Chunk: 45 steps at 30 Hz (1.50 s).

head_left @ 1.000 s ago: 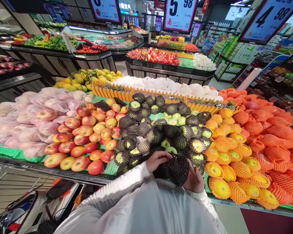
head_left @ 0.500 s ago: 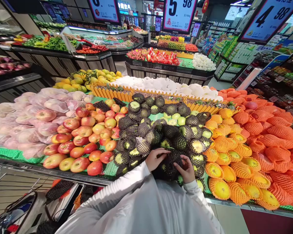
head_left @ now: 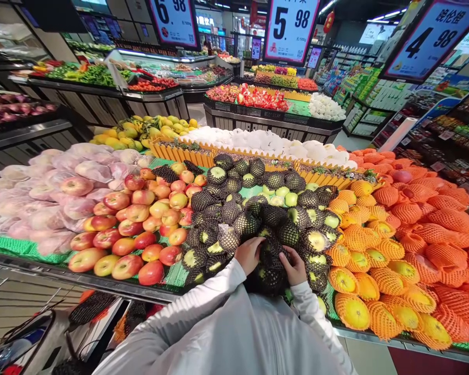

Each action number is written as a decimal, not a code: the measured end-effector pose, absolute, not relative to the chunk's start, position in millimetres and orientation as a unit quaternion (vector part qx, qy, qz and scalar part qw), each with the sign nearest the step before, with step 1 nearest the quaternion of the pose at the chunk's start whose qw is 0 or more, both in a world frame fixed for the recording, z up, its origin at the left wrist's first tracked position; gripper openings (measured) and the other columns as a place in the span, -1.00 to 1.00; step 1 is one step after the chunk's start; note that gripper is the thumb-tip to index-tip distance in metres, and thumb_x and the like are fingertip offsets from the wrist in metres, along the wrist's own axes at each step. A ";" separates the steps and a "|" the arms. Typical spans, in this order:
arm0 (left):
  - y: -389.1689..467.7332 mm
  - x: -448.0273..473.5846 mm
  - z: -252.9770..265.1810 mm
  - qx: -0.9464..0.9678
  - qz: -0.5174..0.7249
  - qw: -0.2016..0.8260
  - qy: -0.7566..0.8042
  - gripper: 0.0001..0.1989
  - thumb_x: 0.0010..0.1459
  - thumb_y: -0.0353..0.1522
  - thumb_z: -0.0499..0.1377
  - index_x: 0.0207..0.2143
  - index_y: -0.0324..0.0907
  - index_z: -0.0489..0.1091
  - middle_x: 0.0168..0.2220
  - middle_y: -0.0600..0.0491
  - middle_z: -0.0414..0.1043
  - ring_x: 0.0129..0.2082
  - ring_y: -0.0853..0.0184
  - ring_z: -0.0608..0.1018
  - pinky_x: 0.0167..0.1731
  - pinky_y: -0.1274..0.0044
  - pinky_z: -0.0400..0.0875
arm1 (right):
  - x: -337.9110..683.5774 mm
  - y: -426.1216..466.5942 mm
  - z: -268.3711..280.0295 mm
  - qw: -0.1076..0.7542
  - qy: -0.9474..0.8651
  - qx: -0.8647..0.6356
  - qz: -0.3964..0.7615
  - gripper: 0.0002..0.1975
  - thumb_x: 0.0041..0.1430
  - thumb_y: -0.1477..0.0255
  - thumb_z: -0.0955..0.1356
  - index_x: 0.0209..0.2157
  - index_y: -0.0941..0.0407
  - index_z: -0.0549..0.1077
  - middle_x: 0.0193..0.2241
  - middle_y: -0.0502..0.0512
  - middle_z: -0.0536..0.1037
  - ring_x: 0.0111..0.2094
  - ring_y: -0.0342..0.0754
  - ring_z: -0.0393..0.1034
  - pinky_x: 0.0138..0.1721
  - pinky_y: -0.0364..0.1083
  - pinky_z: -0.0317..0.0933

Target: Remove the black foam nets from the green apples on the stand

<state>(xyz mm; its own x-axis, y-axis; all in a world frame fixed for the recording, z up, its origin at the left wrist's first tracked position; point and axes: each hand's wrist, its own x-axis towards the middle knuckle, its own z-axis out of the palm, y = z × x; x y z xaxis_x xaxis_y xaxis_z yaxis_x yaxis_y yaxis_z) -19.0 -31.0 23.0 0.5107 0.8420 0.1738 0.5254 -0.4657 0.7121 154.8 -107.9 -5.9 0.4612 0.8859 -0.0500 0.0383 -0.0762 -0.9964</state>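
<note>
A black foam net [head_left: 272, 249] is between my two hands, above the green apples at the front of the stand. My left hand [head_left: 248, 255] pinches its left side with bent fingers. From the right, my right hand [head_left: 295, 265] grips it, thumb and forefinger closed on the mesh. Whether an apple is inside this net cannot be made out. Just below lies a dark netted apple [head_left: 269, 278]. Around my hands are several green apples in black nets [head_left: 247, 221], and a few bare green apples [head_left: 291, 199] sit farther back.
Red apples [head_left: 128, 266] lie on the left, beside wrapped pink fruit [head_left: 42, 208]. Oranges in orange nets [head_left: 352, 311] fill the right. A low yellow fence [head_left: 324, 174] runs behind, with white-wrapped fruit [head_left: 266, 140] beyond it. A shopping cart [head_left: 27, 307] stands at lower left.
My hands have shifted slightly, with the left fingers now tucked closer against the net. The net looks more upright and narrower between them. The camera view has tilted up a little.
</note>
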 end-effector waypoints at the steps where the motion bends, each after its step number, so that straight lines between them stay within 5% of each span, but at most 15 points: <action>1: -32.3 -19.9 24.5 0.819 0.247 0.300 0.422 -0.58 0.16 -0.59 0.00 0.04 -0.20 0.38 0.01 -0.08 0.49 0.02 0.22 0.52 0.06 0.35 0.43 | 157.2 -110.6 -4.2 0.573 -0.371 -0.622 0.385 -0.53 -0.13 0.11 0.50 -0.21 0.11 0.54 -0.26 0.13 0.60 -0.24 0.04 0.44 -0.10 0.06 0.31; 7: -36.0 -24.0 28.1 0.838 0.209 0.290 0.412 -0.45 0.03 -0.65 0.02 0.10 -0.26 0.33 0.05 -0.11 0.46 0.08 0.20 0.48 0.12 0.34 0.39 | 176.6 -117.5 4.4 0.653 -0.306 -0.519 0.459 -0.57 -0.14 0.30 0.54 -0.15 -0.03 0.52 -0.29 -0.02 0.58 -0.30 -0.08 0.45 -0.19 -0.06 0.34; 13: -44.8 -31.0 26.9 0.851 0.202 0.267 0.405 -0.53 0.13 -0.56 0.02 0.09 -0.19 0.38 0.10 -0.09 0.40 0.05 0.21 0.51 0.07 0.37 0.45 | 182.3 -106.9 -9.1 0.637 -0.308 -0.562 0.428 -0.58 -0.07 0.19 0.48 -0.12 -0.01 0.54 -0.26 0.05 0.61 -0.35 -0.04 0.46 -0.30 -0.04 0.36; 19: -51.9 -36.6 30.2 0.850 0.202 0.272 0.404 -0.52 0.23 -0.52 -0.05 0.17 -0.09 0.27 0.06 0.00 0.43 0.02 0.27 0.52 0.04 0.41 0.45 | 168.7 -112.7 -23.2 0.609 -0.364 -0.614 0.346 -0.74 -0.04 0.30 0.44 -0.28 0.09 0.55 -0.25 0.12 0.60 -0.17 0.05 0.46 0.00 0.09 0.30; 24: -52.6 -28.6 34.4 0.847 0.195 0.306 0.389 -0.41 0.08 -0.62 -0.04 0.17 -0.14 0.19 0.13 -0.03 0.38 0.08 0.25 0.47 0.10 0.37 0.40 | 152.2 -126.0 -25.4 0.593 -0.402 -0.617 0.325 -0.41 -0.04 0.51 0.33 0.10 0.05 0.32 0.07 0.14 0.45 0.04 0.01 0.39 0.17 0.10 0.19; 28: -56.4 -22.4 46.8 0.839 0.246 0.335 0.351 -0.53 0.18 -0.57 -0.08 0.11 -0.13 0.26 0.07 -0.06 0.38 0.07 0.24 0.46 0.07 0.37 0.40 | 146.1 -131.5 -14.9 0.598 -0.410 -0.580 0.371 -0.32 -0.15 0.61 0.30 0.11 0.05 0.30 0.08 0.13 0.45 0.09 0.04 0.36 0.19 0.12 0.19; 36: -63.0 -28.2 79.5 0.704 0.375 0.518 0.309 -0.59 0.29 -0.26 0.04 0.16 -0.15 0.25 0.05 -0.12 0.37 -0.36 0.41 0.49 -0.35 0.56 0.46 | 131.7 -149.7 31.8 0.663 -0.380 -0.537 0.357 -0.41 -0.01 0.41 0.41 0.11 0.01 0.31 0.04 0.16 0.47 0.05 0.11 0.38 0.08 0.09 0.28; 40: -61.6 -27.6 70.3 0.606 0.353 0.644 0.306 -0.51 0.27 -0.09 0.03 0.14 -0.13 0.29 0.21 -0.14 0.19 -0.58 0.57 0.36 -0.72 0.66 0.27 | 139.9 -150.6 41.2 0.671 -0.359 -0.530 0.375 -0.45 0.13 0.31 0.38 0.16 -0.05 0.27 -0.03 0.14 0.49 0.02 0.05 0.39 0.07 0.07 0.26; 45: -70.3 -25.7 56.7 0.485 0.320 0.768 0.268 -0.35 0.17 0.01 0.12 0.24 -0.03 0.17 0.18 -0.10 0.24 -0.45 0.47 0.45 -0.61 0.62 0.42 | 143.6 -149.6 51.5 0.677 -0.340 -0.526 0.385 -0.43 0.10 0.25 0.42 0.15 -0.03 0.29 -0.02 0.18 0.49 0.02 0.06 0.40 0.08 0.07 0.26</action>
<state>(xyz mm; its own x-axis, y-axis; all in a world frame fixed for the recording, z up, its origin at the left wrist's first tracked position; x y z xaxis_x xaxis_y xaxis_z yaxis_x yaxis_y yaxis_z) -25.7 -70.3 56.7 0.6515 0.7518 -0.1017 -0.2317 0.3249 0.9169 143.6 -149.6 51.5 0.4720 0.8798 0.0558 -0.1633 0.1495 -0.9752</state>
